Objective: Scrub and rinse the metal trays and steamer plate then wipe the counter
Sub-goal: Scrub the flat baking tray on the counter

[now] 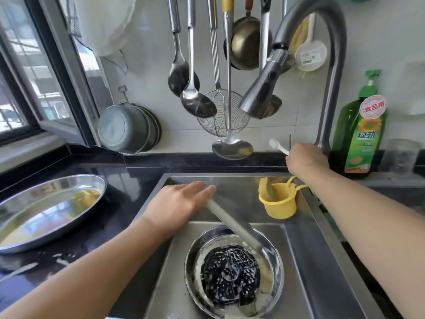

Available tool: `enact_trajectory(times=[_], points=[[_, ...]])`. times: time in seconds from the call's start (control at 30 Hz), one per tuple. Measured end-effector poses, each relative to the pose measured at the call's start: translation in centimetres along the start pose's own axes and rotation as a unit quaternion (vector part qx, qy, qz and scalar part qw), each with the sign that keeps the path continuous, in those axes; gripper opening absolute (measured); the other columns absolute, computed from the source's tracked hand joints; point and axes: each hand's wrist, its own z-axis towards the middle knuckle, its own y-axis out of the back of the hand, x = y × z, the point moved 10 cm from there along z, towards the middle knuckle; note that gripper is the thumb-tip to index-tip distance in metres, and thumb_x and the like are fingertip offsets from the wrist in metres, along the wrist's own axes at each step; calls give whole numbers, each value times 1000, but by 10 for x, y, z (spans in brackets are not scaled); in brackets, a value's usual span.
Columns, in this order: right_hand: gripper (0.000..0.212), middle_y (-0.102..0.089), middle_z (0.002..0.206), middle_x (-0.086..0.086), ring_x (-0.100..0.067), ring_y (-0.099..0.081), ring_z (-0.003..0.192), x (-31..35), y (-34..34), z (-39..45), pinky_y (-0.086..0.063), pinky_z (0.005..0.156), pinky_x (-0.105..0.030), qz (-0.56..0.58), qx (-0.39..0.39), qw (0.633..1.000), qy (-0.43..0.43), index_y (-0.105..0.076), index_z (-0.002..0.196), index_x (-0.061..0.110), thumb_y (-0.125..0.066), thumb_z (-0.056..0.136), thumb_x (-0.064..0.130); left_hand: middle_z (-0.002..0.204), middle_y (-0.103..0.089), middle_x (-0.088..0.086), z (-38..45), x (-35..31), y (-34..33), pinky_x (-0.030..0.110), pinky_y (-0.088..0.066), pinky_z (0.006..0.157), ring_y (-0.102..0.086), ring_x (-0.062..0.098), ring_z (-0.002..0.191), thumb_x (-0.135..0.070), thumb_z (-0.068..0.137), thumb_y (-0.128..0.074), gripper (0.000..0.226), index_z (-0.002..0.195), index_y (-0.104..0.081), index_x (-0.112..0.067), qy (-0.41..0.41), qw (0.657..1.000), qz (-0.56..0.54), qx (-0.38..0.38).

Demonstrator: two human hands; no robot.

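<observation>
Steel sink (305, 245) as landmark; round metal tray (195, 254) lies in its basin, dark perforated steamer plate (231, 275) inside it, both flecked with foam; water stream (232, 224) falls onto the tray's rim; left hand (177, 206) hovers over the sink's back left, fingers straight, holding nothing; right hand (307, 158) behind the sink, curled round the faucet lever (277, 145); oval tray (46, 210) on counter (142, 171) left of the sink.

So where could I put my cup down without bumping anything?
Bare counter lies between the oval tray and the sink rim, below the hanging bowls. The patch in front of the tray looks wet. Behind the sink it is crowded: faucet, right hand, soap bottle.
</observation>
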Motion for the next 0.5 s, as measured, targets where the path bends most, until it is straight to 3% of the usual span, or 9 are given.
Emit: enact_trajectory(times=[0.2,0.37,0.43,0.5], points=[[20,-54,78,-7,-23,-57,68,3,-5,-2,-52,57,-34,-34,8,999,38,-68,114,9,-65,94,10,109,-74,6,10,-4,-13,42,-58,46,-74,32,72,-20,90,-45,41,129,-56,-18,52,997,-53,-1],[18,-56,78,-7,-22,-57,64,0,-7,2,-47,51,-31,-8,5,999,39,-67,113,7,-65,96,13,92,-72,3,20,2,-20,41,-52,38,-66,35,52,-26,91,-43,35,109,-70,-14,106,994,-28,29],[17,-56,78,-7,-22,-57,64,-2,-9,5,-44,49,-30,4,3,999,34,-67,112,7,-65,96,14,99,-75,4,18,10,-28,44,-58,46,-71,34,58,-18,88,-49,35,113,-74,-14,132,990,-45,34],[17,-56,77,-7,-22,-57,63,-5,-12,10,-40,47,-28,27,0,999,24,-67,112,6,-65,96,14,105,-77,4,11,18,-34,44,-64,63,-75,31,74,-7,83,-71,34,116,-76,-15,179,978,-101,36]])
